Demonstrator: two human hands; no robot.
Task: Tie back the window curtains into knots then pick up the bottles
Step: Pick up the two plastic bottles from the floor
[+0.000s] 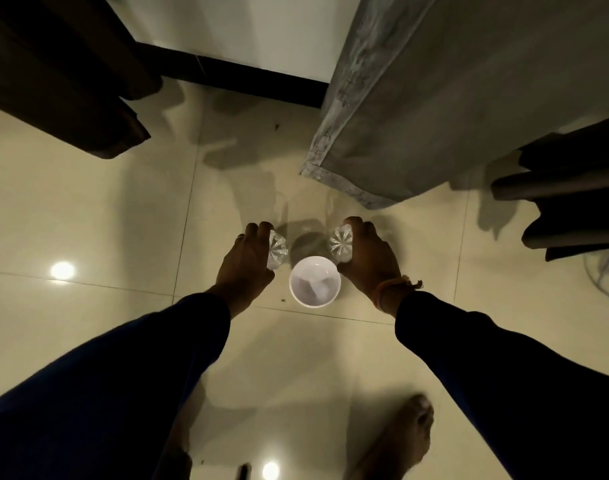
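Head view: the left hand (245, 261) grips one clear ribbed plastic bottle (277, 251); the right hand (369, 258) grips a second clear plastic bottle (341, 244). A round white bowl (315, 282) sits between the hands.

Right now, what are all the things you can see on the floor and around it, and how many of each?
Clear plastic bottles: 2, see-through, bases facing the camera; one in the left hand's grip, one in the right hand's grip.
Round white bowl: 1, white, on the floor between the hands.
Grey fabric curtain: 1, grey, hanging upper right, hem near the floor.
Dark curtains: 2, dark brown, one upper left, one at the right edge.
Glossy tiled floor: cream, with light reflections.
Left hand: 1, dark blue sleeve.
Right hand: 1, thread band at the wrist.
Bare foot: 1, bottom right.
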